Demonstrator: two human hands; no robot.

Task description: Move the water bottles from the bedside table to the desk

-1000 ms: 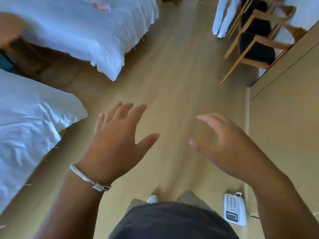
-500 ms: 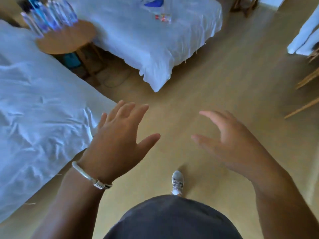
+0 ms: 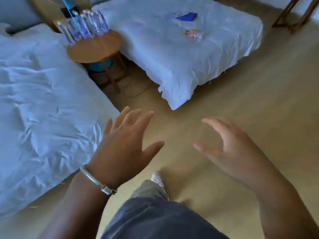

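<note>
Hands, left (image 3: 124, 144) and right (image 3: 233, 150), were spread empty in approach; next they must reach the bottles (image 3: 84, 26) on the table (image 3: 96, 47).

One head-worn camera – looking forward and down, hands close below, beds farther off.

Round bedside table (image 3: 96, 49), water bottles (image 3: 84, 26) standing on it
</note>
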